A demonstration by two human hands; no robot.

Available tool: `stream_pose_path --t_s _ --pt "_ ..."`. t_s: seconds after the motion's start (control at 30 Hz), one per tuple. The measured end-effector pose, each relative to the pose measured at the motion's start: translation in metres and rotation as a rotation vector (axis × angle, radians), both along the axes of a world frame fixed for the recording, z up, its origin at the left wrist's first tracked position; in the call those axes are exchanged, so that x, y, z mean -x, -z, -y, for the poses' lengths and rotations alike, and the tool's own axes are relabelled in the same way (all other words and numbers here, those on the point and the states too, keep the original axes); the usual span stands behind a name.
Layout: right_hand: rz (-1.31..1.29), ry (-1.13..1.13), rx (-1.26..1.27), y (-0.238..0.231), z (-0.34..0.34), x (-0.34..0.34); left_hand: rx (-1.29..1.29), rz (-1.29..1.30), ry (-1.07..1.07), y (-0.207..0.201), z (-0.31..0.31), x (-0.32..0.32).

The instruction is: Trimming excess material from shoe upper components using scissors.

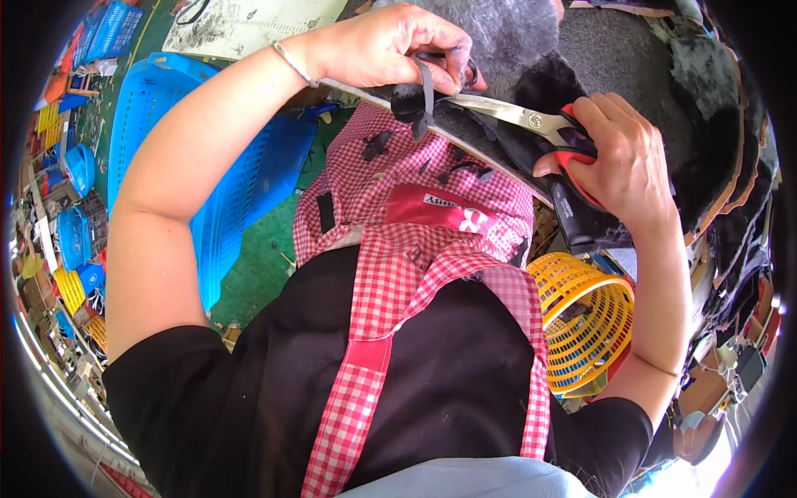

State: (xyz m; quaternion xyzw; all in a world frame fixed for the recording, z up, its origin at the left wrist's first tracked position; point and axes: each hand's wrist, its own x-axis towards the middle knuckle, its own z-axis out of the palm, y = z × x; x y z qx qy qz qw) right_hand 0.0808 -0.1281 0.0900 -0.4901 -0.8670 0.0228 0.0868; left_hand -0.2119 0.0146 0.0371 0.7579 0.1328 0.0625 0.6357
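Note:
My right hand (618, 149) grips a pair of scissors (535, 120) by its red and black handles. The blades point left, their tips close by my left fingers. My left hand (398, 50) is closed, thumb against fingers, on a thin dark strip (428, 91) that hangs down over the table edge. Whether the blades touch the strip, I cannot tell. Beyond the scissors lies a grey furry piece (506, 37), with a black furry piece (552, 83) beside it.
Black scraps lie on my red checked apron (378, 149). Stacked blue plastic baskets (158, 100) stand to the left, and a yellow basket (581, 324) sits below my right forearm. A white marked board (241, 29) is at the far left; dark furry material (706, 166) piles up at right.

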Motion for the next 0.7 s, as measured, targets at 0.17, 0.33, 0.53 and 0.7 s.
stream_pose_path --t_s 0.17,0.33,0.53,0.7 --pt "0.061 -0.12 -0.041 -0.006 -0.019 0.002 -0.176 0.053 0.158 -0.001 -0.002 -0.003" --pt "0.103 -0.187 -0.035 -0.005 -0.032 0.008 -0.582 -0.003 0.098 -0.009 0.012 -0.005" --pt "0.078 -0.168 -0.035 0.006 -0.027 0.033 -0.079 0.151 0.074 0.003 0.006 -0.007" --pt "0.121 -0.195 -0.109 0.007 -0.025 0.048 -0.152 0.166 0.071 0.011 0.003 -0.006"
